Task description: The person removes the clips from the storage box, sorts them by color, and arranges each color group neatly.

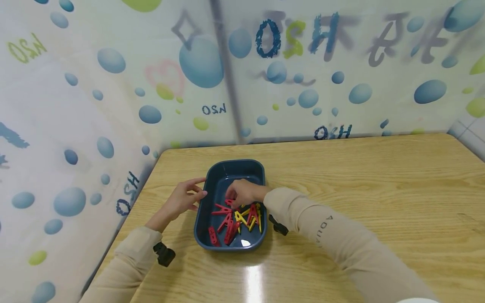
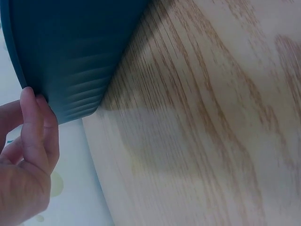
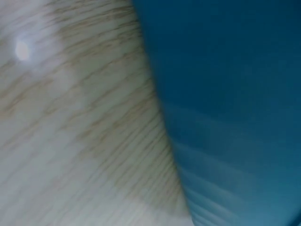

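Observation:
A dark blue plastic bin [image 1: 235, 249] sits on the wooden table with several red and yellow clothespins inside. My right hand [image 1: 244, 192] reaches over the bin's right wall, its fingers bent down and pinching a red clothespin [image 1: 229, 202]; the fingertips are partly hidden. Other red clothespins [image 1: 213, 236] and yellow clothespins [image 1: 239, 217] lie loose on the bin floor. On the bin's left side my left hand [image 1: 182, 198] touches the rim and outer wall with loosely bent fingers. The left wrist view shows those fingertips at the rim. My right hand is out of sight in the right wrist view.
The wooden table [image 1: 360, 181] extends far to the right of the bin. A curtain [image 1: 159, 84] printed with blue and green drops hangs behind the table and along its left side. Each wrist bears a small black camera [image 1: 164, 254].

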Action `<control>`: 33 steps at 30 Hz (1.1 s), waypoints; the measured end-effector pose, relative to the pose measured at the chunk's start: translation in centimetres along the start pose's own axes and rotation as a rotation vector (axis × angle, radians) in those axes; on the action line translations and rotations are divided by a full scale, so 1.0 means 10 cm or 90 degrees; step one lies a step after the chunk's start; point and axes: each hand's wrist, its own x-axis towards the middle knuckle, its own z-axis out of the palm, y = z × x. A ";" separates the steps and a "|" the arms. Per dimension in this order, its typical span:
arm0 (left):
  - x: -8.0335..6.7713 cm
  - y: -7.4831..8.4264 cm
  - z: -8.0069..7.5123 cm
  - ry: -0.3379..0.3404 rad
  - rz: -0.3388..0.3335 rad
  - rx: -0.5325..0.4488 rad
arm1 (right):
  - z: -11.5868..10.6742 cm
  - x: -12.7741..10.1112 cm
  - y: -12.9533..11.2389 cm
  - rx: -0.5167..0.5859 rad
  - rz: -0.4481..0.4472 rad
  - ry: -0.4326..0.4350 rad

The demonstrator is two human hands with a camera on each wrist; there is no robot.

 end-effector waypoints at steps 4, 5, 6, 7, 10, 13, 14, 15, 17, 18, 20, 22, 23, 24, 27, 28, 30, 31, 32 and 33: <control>0.00 0.00 0.00 -0.002 0.003 -0.004 | 0.01 0.01 0.01 -0.004 0.002 -0.005; 0.00 0.01 0.00 -0.002 0.003 -0.006 | 0.00 0.01 0.01 0.001 0.004 -0.008; 0.00 0.01 0.00 -0.003 0.004 -0.007 | 0.00 0.01 0.01 0.004 0.006 -0.011; 0.00 0.01 0.00 -0.004 0.004 -0.007 | 0.00 0.01 0.01 0.006 0.007 -0.015; -0.01 0.01 0.00 -0.005 0.001 -0.009 | 0.00 0.01 0.01 0.018 0.013 -0.021; 0.00 0.00 0.00 -0.005 -0.002 -0.009 | 0.00 0.01 0.00 0.020 0.015 -0.020; 0.00 0.00 0.00 -0.005 -0.002 -0.010 | 0.00 0.01 0.00 0.023 0.015 -0.019; 0.00 0.00 0.00 -0.005 -0.003 -0.010 | 0.00 0.01 0.00 0.028 0.013 -0.017; 0.00 0.00 0.00 -0.005 -0.005 -0.011 | 0.00 0.00 0.00 0.045 0.009 -0.015; 0.00 -0.01 0.00 -0.005 -0.005 -0.011 | 0.00 0.00 0.00 0.056 0.006 -0.014; 0.00 -0.01 0.00 -0.005 -0.008 -0.012 | -0.01 0.00 0.00 0.080 0.002 -0.014; 0.00 0.00 0.00 -0.005 -0.010 -0.011 | -0.01 0.00 0.01 0.101 0.000 -0.016; 0.00 0.00 0.00 -0.005 -0.010 -0.010 | -0.01 0.00 0.01 0.107 0.000 -0.016; 0.00 0.00 0.00 -0.005 -0.010 -0.010 | -0.01 0.00 0.01 0.113 0.000 -0.017; 0.01 0.00 0.00 -0.005 -0.009 -0.009 | 0.00 0.01 0.01 0.128 0.000 -0.018; 0.01 0.00 0.00 -0.005 -0.009 -0.009 | 0.00 0.01 0.01 0.129 0.000 -0.017; 0.01 0.00 0.00 -0.005 -0.009 -0.009 | 0.00 0.01 0.02 0.133 -0.002 -0.015; 0.00 0.00 0.00 -0.005 -0.008 -0.008 | 0.01 0.01 0.02 0.135 -0.005 -0.012; 0.00 0.00 0.00 -0.006 -0.009 -0.008 | 0.01 0.01 0.02 0.135 -0.008 -0.008; 0.00 0.00 0.00 -0.006 -0.009 -0.008 | 0.01 0.01 0.02 0.135 -0.011 -0.003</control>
